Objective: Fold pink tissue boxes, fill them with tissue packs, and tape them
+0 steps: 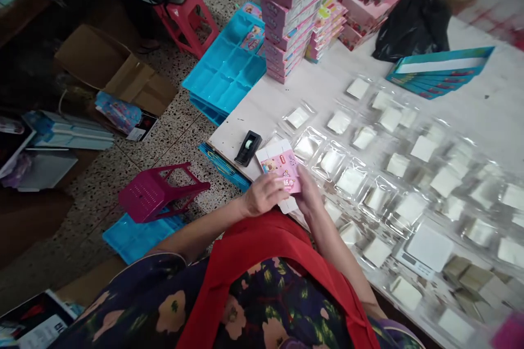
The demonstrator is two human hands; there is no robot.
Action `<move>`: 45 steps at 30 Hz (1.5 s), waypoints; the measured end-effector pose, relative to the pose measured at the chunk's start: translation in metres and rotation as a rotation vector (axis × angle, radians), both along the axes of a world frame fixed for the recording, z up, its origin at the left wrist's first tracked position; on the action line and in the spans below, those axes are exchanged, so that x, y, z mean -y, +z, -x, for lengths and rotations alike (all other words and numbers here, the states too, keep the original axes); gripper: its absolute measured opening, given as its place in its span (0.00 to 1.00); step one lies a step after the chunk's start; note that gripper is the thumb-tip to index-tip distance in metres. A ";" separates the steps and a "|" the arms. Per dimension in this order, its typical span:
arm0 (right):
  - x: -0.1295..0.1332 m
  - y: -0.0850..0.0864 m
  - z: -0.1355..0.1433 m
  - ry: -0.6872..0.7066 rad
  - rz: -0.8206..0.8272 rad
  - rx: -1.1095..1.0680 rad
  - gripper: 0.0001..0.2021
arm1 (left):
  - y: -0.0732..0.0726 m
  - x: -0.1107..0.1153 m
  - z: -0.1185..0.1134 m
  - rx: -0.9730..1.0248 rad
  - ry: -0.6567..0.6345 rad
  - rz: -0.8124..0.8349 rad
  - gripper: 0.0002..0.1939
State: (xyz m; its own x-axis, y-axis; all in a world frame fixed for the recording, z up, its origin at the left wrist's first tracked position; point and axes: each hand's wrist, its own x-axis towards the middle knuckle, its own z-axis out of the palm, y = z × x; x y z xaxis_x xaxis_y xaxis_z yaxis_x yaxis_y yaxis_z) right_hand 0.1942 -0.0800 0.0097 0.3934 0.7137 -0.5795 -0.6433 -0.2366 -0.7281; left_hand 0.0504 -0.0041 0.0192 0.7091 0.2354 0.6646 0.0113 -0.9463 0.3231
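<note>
A small pink carton (275, 166) with a cartoon bear print is between my hands at the table edge. White flaps stick out at its top and bottom ends. My left hand (264, 194) has its fingers curled over the carton's lower left front. On the opposite side, my right hand (308, 192) grips the right edge, its fingertips partly hidden behind the carton. Just beyond sits a black tape dispenser (248, 148). Clear plastic packets with white square pieces, such as a nearby packet (307, 146), lie to the right of my hands.
Pink boxes (282, 16) form a tall stack at the table's far corner, near a black plastic bag (413, 27) and fanned blue cards (446, 68). A white scale (429, 248) stands at right. Blue trays (225, 73) and a magenta stool (143, 193) are off the table's left side.
</note>
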 end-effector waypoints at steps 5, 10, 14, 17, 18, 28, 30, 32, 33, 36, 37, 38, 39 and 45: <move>0.007 0.002 -0.009 0.151 0.037 -0.471 0.24 | -0.008 0.022 0.011 -0.052 -0.246 -0.122 0.08; 0.013 0.009 -0.025 0.234 -0.049 -0.356 0.30 | -0.001 0.026 0.008 -0.191 -0.255 0.125 0.11; 0.026 -0.003 -0.047 0.216 -0.059 -0.119 0.44 | -0.008 -0.006 -0.003 -0.132 0.064 0.784 0.16; 0.038 -0.011 -0.062 0.382 -0.001 0.060 0.45 | -0.025 -0.047 -0.020 -0.053 0.394 1.289 0.28; 0.040 -0.012 -0.063 0.469 0.048 0.165 0.44 | -0.032 -0.058 -0.028 -0.112 0.407 1.435 0.29; 0.018 -0.035 -0.011 0.394 0.674 1.311 0.58 | -0.047 -0.039 -0.109 -0.331 0.179 1.519 0.09; 0.018 -0.042 -0.020 0.359 0.729 1.318 0.58 | -0.049 -0.051 -0.124 -0.387 0.102 1.438 0.09; 0.020 -0.046 -0.028 0.394 0.777 1.319 0.58 | -0.057 -0.077 -0.142 -0.411 0.150 1.261 0.11; 0.021 -0.048 -0.030 0.442 0.788 1.319 0.58 | -0.063 -0.093 -0.152 -0.439 0.225 1.126 0.14; 0.021 -0.060 -0.024 0.639 0.731 1.330 0.59 | -0.090 -0.138 -0.179 -0.717 0.436 0.734 0.28; 0.019 -0.066 -0.019 0.692 0.696 1.334 0.59 | -0.099 -0.148 -0.186 -0.847 0.460 0.660 0.32; 0.017 -0.072 -0.013 0.729 0.666 1.333 0.59 | -0.107 -0.156 -0.192 -0.958 0.464 0.617 0.35; 0.014 -0.079 -0.008 0.750 0.649 1.329 0.58 | -0.115 -0.161 -0.196 -1.036 0.459 0.592 0.37; 0.008 -0.086 -0.009 0.694 0.598 1.284 0.55 | -0.113 -0.176 -0.198 -0.961 0.533 0.488 0.33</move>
